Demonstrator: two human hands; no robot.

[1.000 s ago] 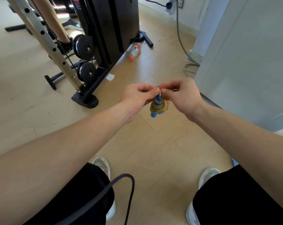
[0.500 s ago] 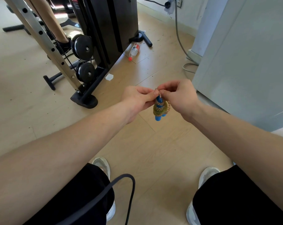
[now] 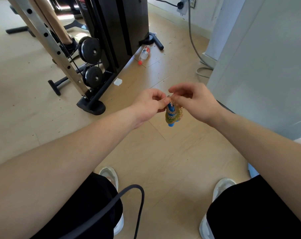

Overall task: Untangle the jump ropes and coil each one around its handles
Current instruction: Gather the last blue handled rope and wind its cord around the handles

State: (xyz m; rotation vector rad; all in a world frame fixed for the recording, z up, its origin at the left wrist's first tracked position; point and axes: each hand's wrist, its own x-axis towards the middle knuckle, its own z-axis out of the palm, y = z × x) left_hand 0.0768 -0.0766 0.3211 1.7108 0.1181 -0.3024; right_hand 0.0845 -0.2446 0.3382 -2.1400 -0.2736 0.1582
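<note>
- Left hand [image 3: 150,104] is pinching the top of the blue handles [image 3: 171,109], fingers curled, and holding the bundle in the air above the wooden floor [image 3: 163,161], in front of the person's knees.
- Right hand [image 3: 194,100] is curling its fingertips onto the beaded jump rope [image 3: 168,118] at the top of the bundle. The exact contact is partly hidden, but it looks like a pinch on the last bit of rope.
- The greenish-gold rope is sitting in tight loops around both handles, and the handle ends are poking out below.
- Judgement: this rope is nearly done and the loose end is being tucked in.
- To do it well, the left hand should be clamping the handles together so the loops are not slipping off the ends, while the right hand is pushing the tail under an upper loop and pulling it snug.
- Risk: if the left pinch is easing off too soon, the coils are likely to spring loose.
- A dark cord [image 3: 139,195] is looping over the left thigh; cannot tell if it is another jump rope.
- A plastic bottle [image 3: 144,53] and a weight machine [image 3: 115,31] are standing well apart from the hands.
</note>
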